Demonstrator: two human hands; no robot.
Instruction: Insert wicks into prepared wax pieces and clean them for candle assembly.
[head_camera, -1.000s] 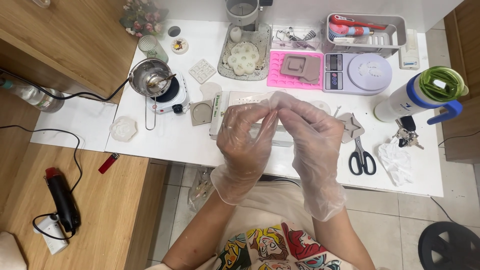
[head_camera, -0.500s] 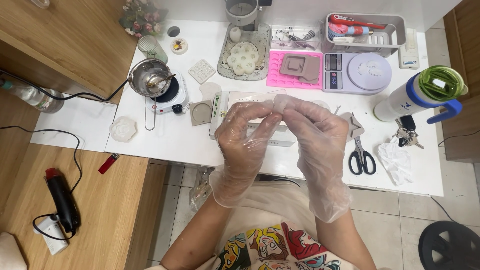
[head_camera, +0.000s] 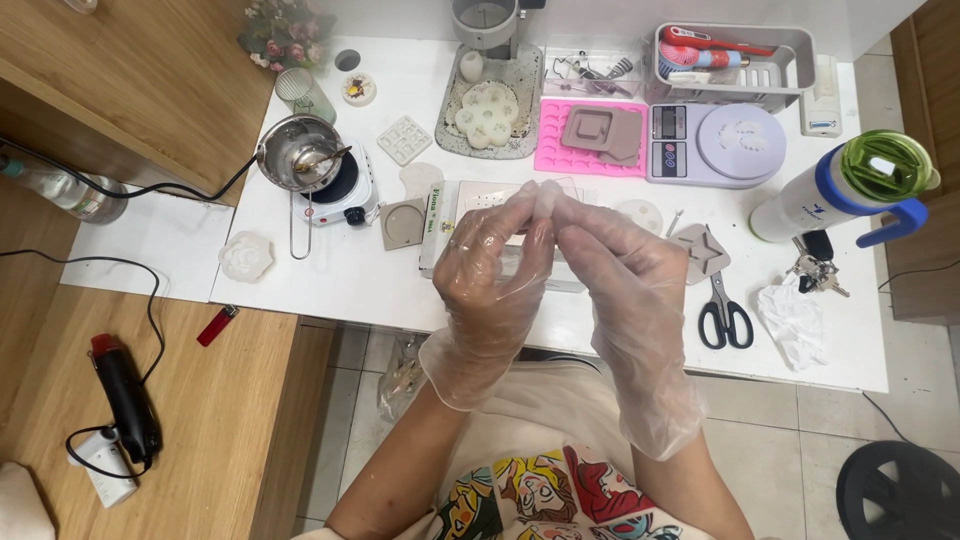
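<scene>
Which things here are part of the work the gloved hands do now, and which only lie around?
In use: left hand, right hand, fingertips meeting above the white box.
Lying about: scissors, keys, red lighter, heat gun, bottle.

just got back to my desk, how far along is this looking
Already cast: a white flower piece lies on the table and a bigger one on the grey tray. In hand: the gloved left hand and right hand pinch something small and clear. Left: the round grey mould looks empty; the pot sits on the hotplate.
</scene>
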